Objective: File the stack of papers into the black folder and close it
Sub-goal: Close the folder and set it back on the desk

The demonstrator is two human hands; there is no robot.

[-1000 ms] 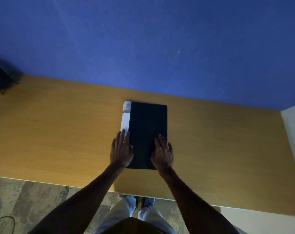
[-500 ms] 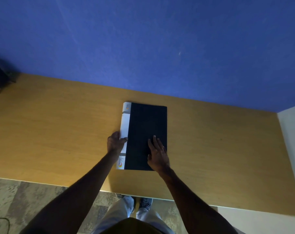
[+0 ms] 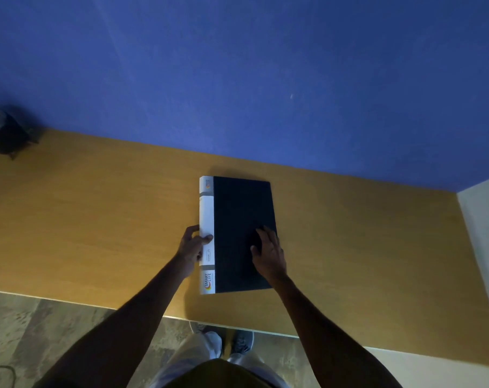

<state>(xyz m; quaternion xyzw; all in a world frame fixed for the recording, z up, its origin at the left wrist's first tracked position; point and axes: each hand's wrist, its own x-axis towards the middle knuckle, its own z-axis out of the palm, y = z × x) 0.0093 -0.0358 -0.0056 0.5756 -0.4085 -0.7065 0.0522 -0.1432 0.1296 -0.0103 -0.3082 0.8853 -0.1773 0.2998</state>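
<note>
Black folder point(image 3: 241, 214): lying shut on the desk point(image 3: 97, 219), no papers showing (presumably inside). Left hand point(image 3: 191, 246) is pinching its white spine point(image 3: 206, 214); right hand point(image 3: 267, 254), fingers spread, is pressing the cover. Closing is looking done; next, both hands letting go.

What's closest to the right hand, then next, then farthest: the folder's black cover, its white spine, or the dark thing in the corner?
1. Black cover: under the right hand, touching it.
2. White spine: along the folder's left edge.
3. Dark thing: far-left corner of the table.
</note>
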